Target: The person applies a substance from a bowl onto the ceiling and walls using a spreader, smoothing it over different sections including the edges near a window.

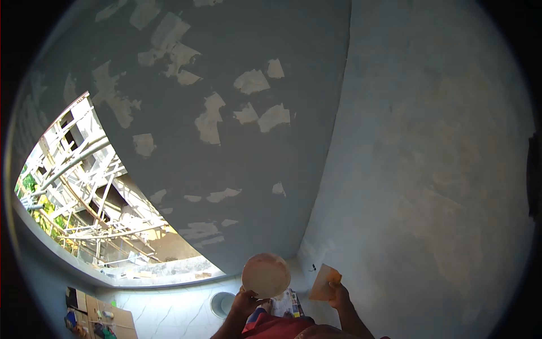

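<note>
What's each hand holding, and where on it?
Left hand: round disc, by its lower-left edge. Right hand: flat tan blade, by its orange right side.

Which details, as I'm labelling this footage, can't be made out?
Head view throughout:
- Left hand: some fingers hidden by the round board.
- Papers below: print too small.
- Items on the cardboard: too small.
- Dark shape at right: cut off by lens edge.

The single view looks out from head height, wide and bowed, facing a patched grey surface (248, 164) and a pale side wall (429, 169), with floor (169, 311) low down; left hand (245, 303) and right hand (340, 295) show small near the bottom, and the dark corners are probably lens edge.
</note>
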Action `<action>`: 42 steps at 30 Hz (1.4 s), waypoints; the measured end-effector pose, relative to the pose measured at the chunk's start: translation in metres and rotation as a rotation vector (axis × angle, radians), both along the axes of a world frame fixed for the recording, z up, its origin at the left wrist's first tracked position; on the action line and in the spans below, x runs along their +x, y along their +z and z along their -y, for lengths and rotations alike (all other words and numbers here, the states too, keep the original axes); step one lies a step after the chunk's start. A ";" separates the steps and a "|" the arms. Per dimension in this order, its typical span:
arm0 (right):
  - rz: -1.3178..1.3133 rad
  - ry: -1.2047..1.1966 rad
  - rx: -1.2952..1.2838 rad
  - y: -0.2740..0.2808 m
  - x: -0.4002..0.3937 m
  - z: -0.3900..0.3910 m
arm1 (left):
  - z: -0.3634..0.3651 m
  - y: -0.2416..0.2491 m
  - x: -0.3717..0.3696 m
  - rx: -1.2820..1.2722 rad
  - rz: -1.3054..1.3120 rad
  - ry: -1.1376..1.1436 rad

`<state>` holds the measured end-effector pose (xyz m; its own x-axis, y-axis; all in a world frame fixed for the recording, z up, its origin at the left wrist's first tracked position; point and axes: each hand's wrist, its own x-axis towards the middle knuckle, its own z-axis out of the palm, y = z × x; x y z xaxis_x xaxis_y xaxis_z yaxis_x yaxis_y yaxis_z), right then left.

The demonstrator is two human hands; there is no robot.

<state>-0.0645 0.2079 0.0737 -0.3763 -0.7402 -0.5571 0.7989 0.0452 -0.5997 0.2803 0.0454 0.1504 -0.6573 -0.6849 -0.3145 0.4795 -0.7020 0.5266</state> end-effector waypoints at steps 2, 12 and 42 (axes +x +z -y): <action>0.022 0.026 -0.106 0.022 -0.003 0.010 | -0.006 0.020 -0.006 0.030 0.053 0.043; 0.047 0.146 -0.287 0.054 -0.005 0.032 | -0.027 0.005 -0.011 -0.125 0.221 0.056; 0.071 0.411 -0.036 0.061 0.071 0.114 | -0.034 0.008 0.072 0.204 0.137 0.271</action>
<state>0.0066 0.0939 0.1346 -0.0071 -0.8404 -0.5419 0.7585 0.3487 -0.5506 0.3524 0.0793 0.1583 -0.4029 -0.7428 -0.5347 0.5973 -0.6561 0.4612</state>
